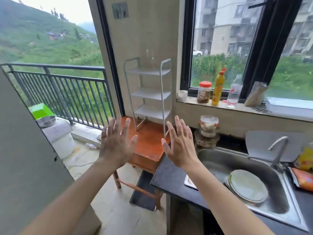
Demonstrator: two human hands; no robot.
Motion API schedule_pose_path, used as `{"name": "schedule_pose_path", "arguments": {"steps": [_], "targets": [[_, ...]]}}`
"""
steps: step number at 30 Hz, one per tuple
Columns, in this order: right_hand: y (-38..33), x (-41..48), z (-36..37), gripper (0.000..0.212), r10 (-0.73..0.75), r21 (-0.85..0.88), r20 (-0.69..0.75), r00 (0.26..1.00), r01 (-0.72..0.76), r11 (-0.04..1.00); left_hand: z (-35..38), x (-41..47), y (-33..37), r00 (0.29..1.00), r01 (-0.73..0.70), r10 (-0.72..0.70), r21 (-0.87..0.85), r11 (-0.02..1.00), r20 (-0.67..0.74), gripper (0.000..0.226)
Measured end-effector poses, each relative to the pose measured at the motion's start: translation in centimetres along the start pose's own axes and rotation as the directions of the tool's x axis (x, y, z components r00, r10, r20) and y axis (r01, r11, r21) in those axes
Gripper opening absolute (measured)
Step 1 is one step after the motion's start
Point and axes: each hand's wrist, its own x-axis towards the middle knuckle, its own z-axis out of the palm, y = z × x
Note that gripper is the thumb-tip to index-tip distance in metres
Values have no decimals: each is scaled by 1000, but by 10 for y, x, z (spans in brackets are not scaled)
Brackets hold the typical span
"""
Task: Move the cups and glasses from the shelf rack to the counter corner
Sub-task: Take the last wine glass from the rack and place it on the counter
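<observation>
I see a dark kitchen counter whose steel sink holds stacked plates; my left hand and right hand are spread, empty, before the white wire shelf rack.

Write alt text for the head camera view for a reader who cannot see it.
Two empty hands, left hand and right hand, are raised with fingers spread before a white shelf rack standing on a wooden table. A faint clear glass shows on its top shelf; a steel sink with plates lies right.
</observation>
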Motion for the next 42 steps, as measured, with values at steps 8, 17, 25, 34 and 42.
{"name": "schedule_pose_path", "arguments": {"steps": [8,17,25,34,42], "targets": [[32,206,17,71,-5,9,-107,994,6,1000,14,195,-24,996,-48,46,-17,999,-78,76],[20,351,51,74,-38,24,-171,985,43,999,62,341,-70,983,-85,70,-85,993,-170,73],[-2,502,84,74,203,269,-267,942,-130,954,130,487,-127,962,-255,236,-137,957,-139,73],[24,637,126,91,568,439,-191,801,-448,779,191,573,-155,878,-476,462,-145,867,-121,68],[39,690,154,96,575,470,-203,793,-436,767,206,578,-153,876,-479,455,-176,860,-159,68]]}}
